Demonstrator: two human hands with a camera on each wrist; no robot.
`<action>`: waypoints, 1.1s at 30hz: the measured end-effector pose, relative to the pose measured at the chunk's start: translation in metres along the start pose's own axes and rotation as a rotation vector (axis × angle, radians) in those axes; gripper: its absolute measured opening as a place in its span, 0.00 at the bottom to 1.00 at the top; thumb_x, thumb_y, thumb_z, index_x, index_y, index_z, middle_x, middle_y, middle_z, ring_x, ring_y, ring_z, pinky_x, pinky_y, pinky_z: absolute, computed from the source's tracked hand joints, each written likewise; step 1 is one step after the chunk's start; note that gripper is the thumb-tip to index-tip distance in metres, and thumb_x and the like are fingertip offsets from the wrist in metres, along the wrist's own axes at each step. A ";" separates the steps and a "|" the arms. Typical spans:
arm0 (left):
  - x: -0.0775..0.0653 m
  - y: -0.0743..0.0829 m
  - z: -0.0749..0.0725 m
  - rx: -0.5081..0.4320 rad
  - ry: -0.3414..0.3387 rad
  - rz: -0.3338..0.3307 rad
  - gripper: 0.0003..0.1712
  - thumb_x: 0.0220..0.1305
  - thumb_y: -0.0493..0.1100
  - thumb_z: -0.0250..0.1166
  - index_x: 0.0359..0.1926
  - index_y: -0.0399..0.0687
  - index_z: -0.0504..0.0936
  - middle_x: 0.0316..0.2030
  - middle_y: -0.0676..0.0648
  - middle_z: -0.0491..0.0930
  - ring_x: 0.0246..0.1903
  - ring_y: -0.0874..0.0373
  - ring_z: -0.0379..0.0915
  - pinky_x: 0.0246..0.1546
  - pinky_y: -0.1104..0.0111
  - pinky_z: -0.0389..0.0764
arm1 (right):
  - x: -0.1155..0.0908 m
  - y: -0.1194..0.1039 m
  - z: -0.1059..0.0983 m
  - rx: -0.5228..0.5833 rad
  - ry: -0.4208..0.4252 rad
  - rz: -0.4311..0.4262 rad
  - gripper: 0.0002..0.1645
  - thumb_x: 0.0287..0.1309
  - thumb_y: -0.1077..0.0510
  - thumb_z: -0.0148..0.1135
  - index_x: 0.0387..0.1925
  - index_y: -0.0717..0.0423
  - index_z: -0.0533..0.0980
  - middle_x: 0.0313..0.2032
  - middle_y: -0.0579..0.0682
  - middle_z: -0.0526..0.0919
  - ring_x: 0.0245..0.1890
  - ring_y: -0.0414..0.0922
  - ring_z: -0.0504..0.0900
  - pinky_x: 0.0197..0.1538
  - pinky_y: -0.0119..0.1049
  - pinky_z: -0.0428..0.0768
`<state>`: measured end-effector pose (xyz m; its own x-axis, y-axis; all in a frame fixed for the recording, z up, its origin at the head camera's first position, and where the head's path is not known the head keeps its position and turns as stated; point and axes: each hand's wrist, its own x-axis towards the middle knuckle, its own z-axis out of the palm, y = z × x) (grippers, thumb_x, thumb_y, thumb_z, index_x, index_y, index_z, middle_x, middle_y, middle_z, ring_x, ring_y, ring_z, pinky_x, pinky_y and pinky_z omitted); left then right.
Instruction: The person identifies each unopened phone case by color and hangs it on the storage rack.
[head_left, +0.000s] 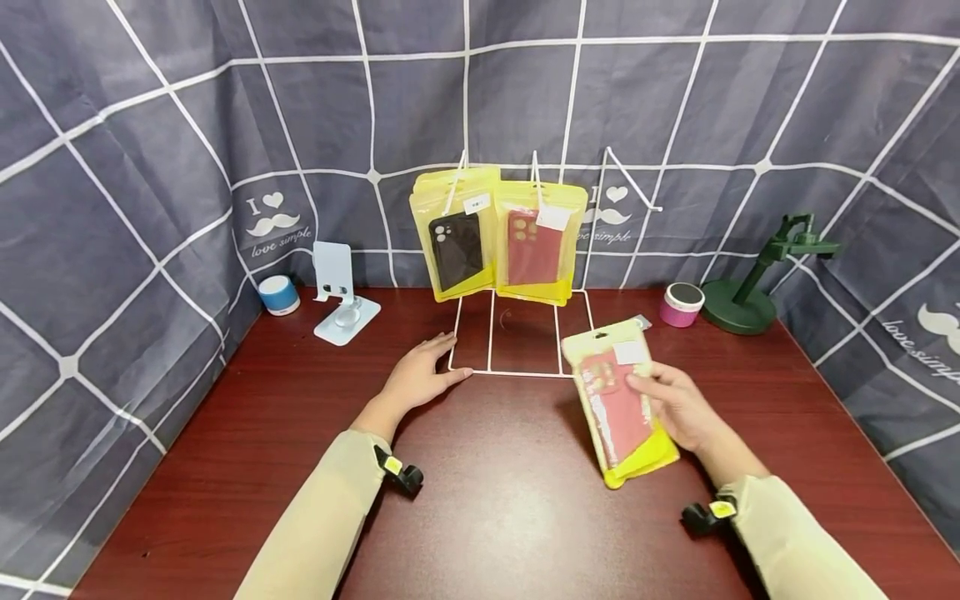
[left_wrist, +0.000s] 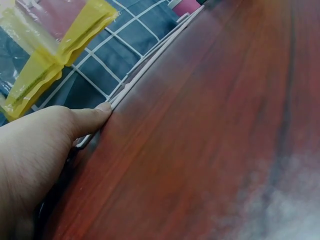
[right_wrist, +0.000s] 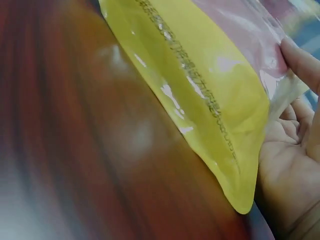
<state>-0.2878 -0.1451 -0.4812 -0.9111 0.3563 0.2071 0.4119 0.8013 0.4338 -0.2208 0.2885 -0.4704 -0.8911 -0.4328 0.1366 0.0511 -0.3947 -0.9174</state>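
Observation:
My right hand (head_left: 678, 408) pinches the right edge of a yellow-and-clear pouch (head_left: 615, 408) holding a red phone case, thumb in front. The pouch tilts above the table, a white label near its top; in the right wrist view its yellow bottom (right_wrist: 200, 85) fills the middle. With fingers extended, my left hand (head_left: 416, 379) rests at the front left corner of a white wire rack (head_left: 517, 374). Its thumb (left_wrist: 92, 120) touches the front wire in the left wrist view. On the rack's hooks hang pouches with a black phone case (head_left: 457, 250) and a red phone case (head_left: 534, 250).
A third white hook (head_left: 633, 179) juts out at the rack's right. At the back left stand a blue-and-white cylinder (head_left: 278, 295) and a light-blue phone stand (head_left: 341, 292). A pink cylinder (head_left: 682, 305) and a dark green stand (head_left: 742, 304) are at the back right.

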 end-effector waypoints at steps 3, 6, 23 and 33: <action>0.000 0.001 0.000 0.003 -0.001 -0.001 0.49 0.62 0.73 0.62 0.73 0.47 0.69 0.73 0.48 0.65 0.73 0.49 0.57 0.73 0.54 0.59 | 0.022 0.013 0.032 -0.004 -0.029 0.006 0.14 0.73 0.68 0.49 0.43 0.56 0.81 0.41 0.53 0.87 0.39 0.47 0.87 0.41 0.41 0.87; 0.000 0.002 0.000 -0.003 -0.002 -0.002 0.48 0.62 0.71 0.63 0.73 0.47 0.69 0.73 0.47 0.65 0.73 0.49 0.57 0.72 0.53 0.59 | 0.044 0.022 0.059 -0.003 -0.030 -0.038 0.09 0.71 0.68 0.54 0.41 0.57 0.80 0.39 0.52 0.86 0.39 0.46 0.87 0.42 0.40 0.87; 0.003 0.003 0.002 -0.010 0.005 0.019 0.48 0.62 0.71 0.63 0.73 0.45 0.70 0.72 0.47 0.66 0.73 0.49 0.57 0.72 0.54 0.59 | 0.077 -0.129 0.157 -0.412 0.007 -0.401 0.14 0.61 0.71 0.65 0.48 0.66 0.79 0.35 0.59 0.88 0.32 0.51 0.89 0.33 0.43 0.87; 0.000 0.001 0.001 -0.012 0.001 -0.002 0.49 0.61 0.73 0.62 0.73 0.46 0.69 0.72 0.48 0.66 0.73 0.49 0.57 0.72 0.52 0.60 | 0.089 -0.124 0.134 -0.389 0.159 -0.368 0.12 0.61 0.65 0.69 0.45 0.65 0.79 0.34 0.56 0.89 0.29 0.48 0.89 0.31 0.40 0.87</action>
<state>-0.2873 -0.1434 -0.4816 -0.9120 0.3541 0.2070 0.4101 0.7960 0.4452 -0.2455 0.1904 -0.2942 -0.8773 -0.1838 0.4434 -0.4194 -0.1557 -0.8943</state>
